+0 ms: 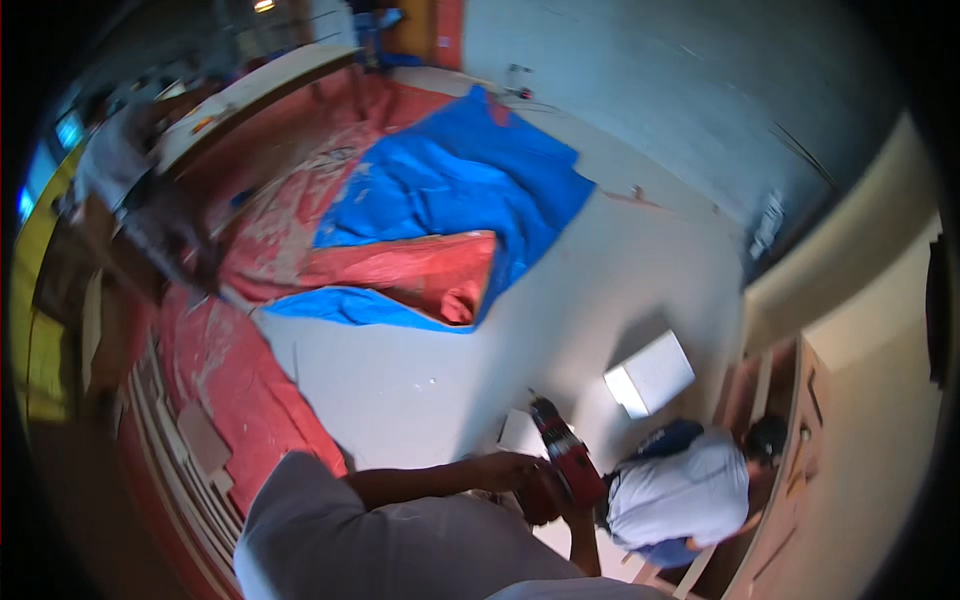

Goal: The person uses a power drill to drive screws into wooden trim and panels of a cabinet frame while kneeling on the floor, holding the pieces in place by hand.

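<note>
A red and black cordless drill point(572, 465) is held in front of my body, its bit pointing up and away from me. My left hand point(508, 470) reaches in from the left and is closed against the drill's left side, by its lower part. My right hand point(574, 516) is below the drill body, closed around its grip; the drill hides most of those fingers. A small pale block-shaped thing point(516, 428) lies on the floor just beyond the drill.
A co-worker in a pale shirt point(680, 490) bends over a wooden frame point(790, 430) at right, near a white box point(650, 375). Blue and red tarps point(450, 180) cover the floor ahead. At left, another person point(130, 160) stands by a long table point(260, 85); boards point(180, 440) lie nearer.
</note>
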Tool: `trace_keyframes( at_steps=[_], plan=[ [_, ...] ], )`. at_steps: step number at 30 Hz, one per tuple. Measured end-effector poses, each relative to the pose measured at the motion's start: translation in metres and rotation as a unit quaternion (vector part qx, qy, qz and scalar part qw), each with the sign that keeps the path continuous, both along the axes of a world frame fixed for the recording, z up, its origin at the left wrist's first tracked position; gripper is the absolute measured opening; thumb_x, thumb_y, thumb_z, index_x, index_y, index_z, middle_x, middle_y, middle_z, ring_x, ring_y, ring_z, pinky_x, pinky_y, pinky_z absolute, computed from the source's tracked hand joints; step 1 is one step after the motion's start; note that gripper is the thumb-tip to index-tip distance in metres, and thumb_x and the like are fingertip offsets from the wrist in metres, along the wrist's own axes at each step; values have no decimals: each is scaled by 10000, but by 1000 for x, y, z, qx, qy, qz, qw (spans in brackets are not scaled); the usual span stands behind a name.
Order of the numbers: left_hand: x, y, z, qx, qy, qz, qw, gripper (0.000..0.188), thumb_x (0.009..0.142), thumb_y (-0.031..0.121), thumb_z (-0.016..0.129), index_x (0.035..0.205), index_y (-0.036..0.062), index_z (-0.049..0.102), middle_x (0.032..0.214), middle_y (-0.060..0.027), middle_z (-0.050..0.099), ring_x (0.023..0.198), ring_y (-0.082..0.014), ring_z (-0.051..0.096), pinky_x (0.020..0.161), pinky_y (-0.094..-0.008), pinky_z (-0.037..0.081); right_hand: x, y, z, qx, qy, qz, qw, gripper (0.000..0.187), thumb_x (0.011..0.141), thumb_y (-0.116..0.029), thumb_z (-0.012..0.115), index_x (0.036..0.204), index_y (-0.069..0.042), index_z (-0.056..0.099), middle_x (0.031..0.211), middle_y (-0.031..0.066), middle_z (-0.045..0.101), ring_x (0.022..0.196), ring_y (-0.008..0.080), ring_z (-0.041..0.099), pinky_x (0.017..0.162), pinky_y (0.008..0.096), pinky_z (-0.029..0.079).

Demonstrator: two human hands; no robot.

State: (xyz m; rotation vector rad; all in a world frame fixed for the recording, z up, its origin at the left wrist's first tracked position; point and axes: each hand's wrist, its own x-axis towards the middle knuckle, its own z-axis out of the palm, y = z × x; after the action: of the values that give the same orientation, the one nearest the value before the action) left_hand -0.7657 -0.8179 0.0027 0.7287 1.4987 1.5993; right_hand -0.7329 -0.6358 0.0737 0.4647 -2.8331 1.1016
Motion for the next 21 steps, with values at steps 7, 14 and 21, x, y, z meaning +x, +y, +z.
trace_keyframes(
  at_steps=[7,14,21],
  plan=[
    [-149,-23,-73,243,-393,202,864,132,892,116,381,824,94,492,658,5,437,478,-74,354,413,-215,301,-157,0,-9,-279,-195,25,940,340,734,-246,712,973,-30,603,859,161,638,755,245,611,727,340,477],
    [-314,33,-76,146,-526,283,788,181,922,222,387,805,124,485,582,32,367,409,-71,277,367,-214,244,-280,70,-73,-283,-134,-22,950,363,724,-254,749,954,-31,578,846,112,629,741,190,590,702,323,472],
    [-498,137,-139,-7,-583,180,792,184,957,208,421,1058,71,490,678,6,472,450,-53,350,391,-187,303,-398,204,-102,-260,-179,-205,926,361,744,-271,718,960,-20,573,847,126,632,748,238,607,695,333,474]
  ],
)
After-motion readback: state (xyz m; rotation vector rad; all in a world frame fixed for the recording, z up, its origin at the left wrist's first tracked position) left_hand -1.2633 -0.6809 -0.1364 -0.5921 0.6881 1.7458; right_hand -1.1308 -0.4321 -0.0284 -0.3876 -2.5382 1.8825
